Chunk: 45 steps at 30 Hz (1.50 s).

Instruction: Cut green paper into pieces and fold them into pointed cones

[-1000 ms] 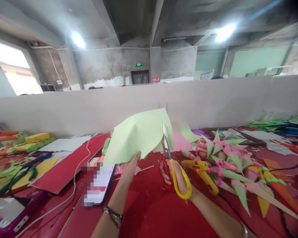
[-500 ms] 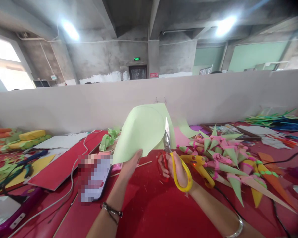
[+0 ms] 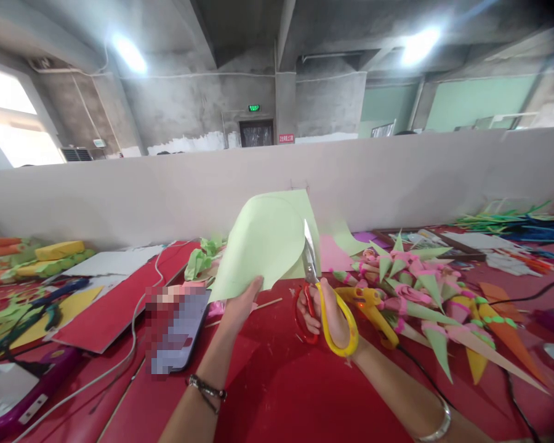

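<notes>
A light green paper sheet (image 3: pixel 263 237) is raised above the red table, its upper part curling over. My left hand (image 3: pixel 244 301) is closed on the sheet's lower edge, thumb on the near side; most of the fingers are hidden behind it. In my right hand (image 3: pixel 330 320) is a pair of scissors (image 3: pixel 340 338) with one yellow and one red handle loop. Their blades point up at the paper's right part, along the curled sheet's edge. The handle loops stand a little apart.
A phone (image 3: pixel 184 332) lies left of my left forearm, near a red board (image 3: pixel 120 301) and a white cable. To the right are a yellow glue gun (image 3: pixel 373 307) and a pile of pink and green paper cones (image 3: pixel 425 295). A pale partition (image 3: pixel 212 191) stands behind.
The scissors' handle loops have spread slightly, the red one shifting outward. The paper has moved slightly left around the blades. My left hand keeps its hold.
</notes>
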Available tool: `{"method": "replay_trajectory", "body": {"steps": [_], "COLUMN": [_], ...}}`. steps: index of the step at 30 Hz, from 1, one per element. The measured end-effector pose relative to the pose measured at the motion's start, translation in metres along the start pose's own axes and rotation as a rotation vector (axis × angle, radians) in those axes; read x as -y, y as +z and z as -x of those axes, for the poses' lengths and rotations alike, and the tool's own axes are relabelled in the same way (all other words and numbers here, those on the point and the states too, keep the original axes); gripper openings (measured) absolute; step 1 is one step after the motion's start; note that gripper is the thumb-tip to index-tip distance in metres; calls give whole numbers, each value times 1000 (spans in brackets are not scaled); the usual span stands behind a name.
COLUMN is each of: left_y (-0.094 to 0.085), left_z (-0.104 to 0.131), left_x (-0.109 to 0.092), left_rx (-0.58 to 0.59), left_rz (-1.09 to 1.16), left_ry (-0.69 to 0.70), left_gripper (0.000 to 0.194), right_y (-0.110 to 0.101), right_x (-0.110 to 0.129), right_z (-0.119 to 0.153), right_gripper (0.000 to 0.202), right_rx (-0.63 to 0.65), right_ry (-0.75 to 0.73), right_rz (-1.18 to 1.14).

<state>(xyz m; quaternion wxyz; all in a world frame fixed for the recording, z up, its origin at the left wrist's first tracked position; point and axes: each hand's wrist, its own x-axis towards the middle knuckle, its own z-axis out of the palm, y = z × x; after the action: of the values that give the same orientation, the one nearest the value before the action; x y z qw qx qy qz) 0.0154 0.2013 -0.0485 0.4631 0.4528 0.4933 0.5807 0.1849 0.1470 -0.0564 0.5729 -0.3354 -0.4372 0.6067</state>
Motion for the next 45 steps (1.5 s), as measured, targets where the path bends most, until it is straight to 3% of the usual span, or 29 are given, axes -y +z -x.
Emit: {"method": "replay_trajectory", "body": {"steps": [5, 15, 32, 45], "left_y": [2, -7, -9, -9], "left_z": [-2, -6, -8, -17], "left_x": [-2, 0, -4, 7], "left_rx": [-8, 4, -62, -38], "left_rz": [19, 53, 8, 6], "left_ry": [10, 19, -34, 50], "left_gripper": [33, 31, 30, 30], "right_y": [1, -7, -10, -7], "right_x": [1, -5, -4, 0], "right_z": [3, -8, -4, -1], "right_gripper": [55, 50, 58, 56], "right_rx": [-20, 120, 73, 12], "right_ry": [-2, -12, -14, 19], "right_rz": [24, -111, -18, 25]}}
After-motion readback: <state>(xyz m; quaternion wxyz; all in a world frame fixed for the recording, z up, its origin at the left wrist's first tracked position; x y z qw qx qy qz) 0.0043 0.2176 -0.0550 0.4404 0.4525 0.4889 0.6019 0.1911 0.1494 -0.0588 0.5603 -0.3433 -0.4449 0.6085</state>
